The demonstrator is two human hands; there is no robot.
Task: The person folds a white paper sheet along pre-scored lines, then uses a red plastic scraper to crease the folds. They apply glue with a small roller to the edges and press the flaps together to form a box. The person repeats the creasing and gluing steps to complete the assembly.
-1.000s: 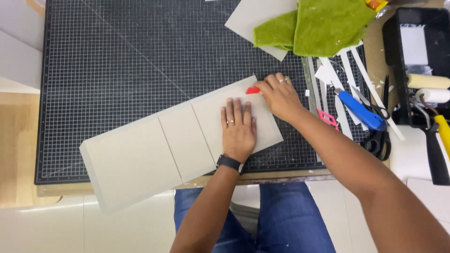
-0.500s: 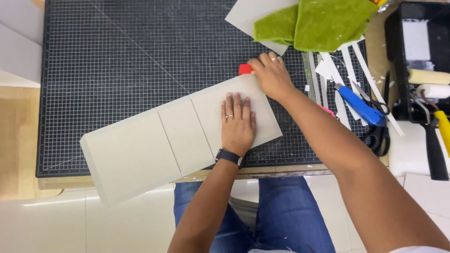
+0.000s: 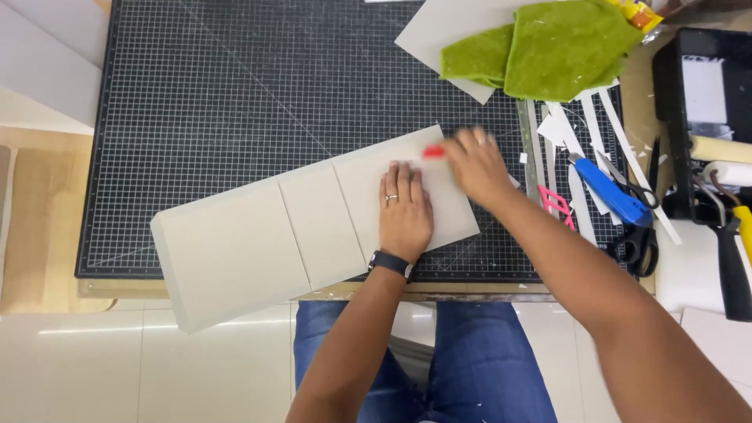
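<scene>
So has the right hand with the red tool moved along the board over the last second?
Yes. The right hand went up past the grey board's far edge, then came back toward the person, over the board beside the flat left hand.

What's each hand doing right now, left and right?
Left hand: open, flat, palm pressing on the pale board.
Right hand: closed on a small red tool at the board's far edge; blurred.
</scene>
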